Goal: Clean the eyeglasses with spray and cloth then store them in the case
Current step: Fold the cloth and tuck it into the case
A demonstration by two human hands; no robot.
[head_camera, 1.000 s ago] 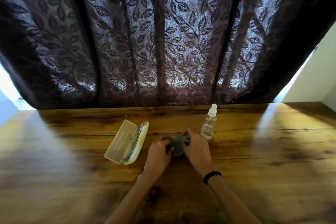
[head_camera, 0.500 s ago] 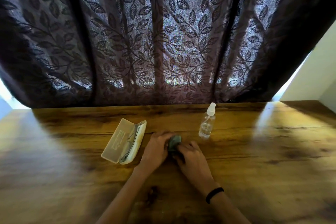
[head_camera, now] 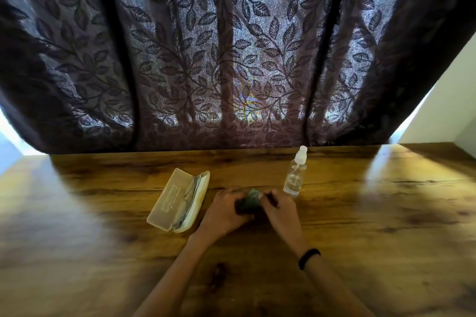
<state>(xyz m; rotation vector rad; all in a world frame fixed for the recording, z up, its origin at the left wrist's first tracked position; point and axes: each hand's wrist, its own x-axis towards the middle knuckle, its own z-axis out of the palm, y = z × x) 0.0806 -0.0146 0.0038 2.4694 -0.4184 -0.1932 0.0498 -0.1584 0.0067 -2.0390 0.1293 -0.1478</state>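
Observation:
A cream eyeglass case [head_camera: 177, 203] lies open on the wooden table [head_camera: 373, 213], left of my hands. Thin-framed eyeglasses [head_camera: 189, 201] rest inside its lower half. A small dark green cloth [head_camera: 248, 202] sits bunched between my hands at the table's middle. My left hand [head_camera: 225, 211] grips its left side and my right hand [head_camera: 279, 210], with a black wristband, pinches its right side. A clear spray bottle [head_camera: 295, 175] with a white cap stands upright just behind my right hand, not touched.
A dark leaf-patterned curtain [head_camera: 231, 59] hangs along the table's far edge. A white wall [head_camera: 453, 100] shows at the right. Bright light patches fall on the table at far left and right.
Both hands keep working the cloth in place; the right hand shifted back up level with the left, and the cloth shows more between them. Case and bottle did not move.

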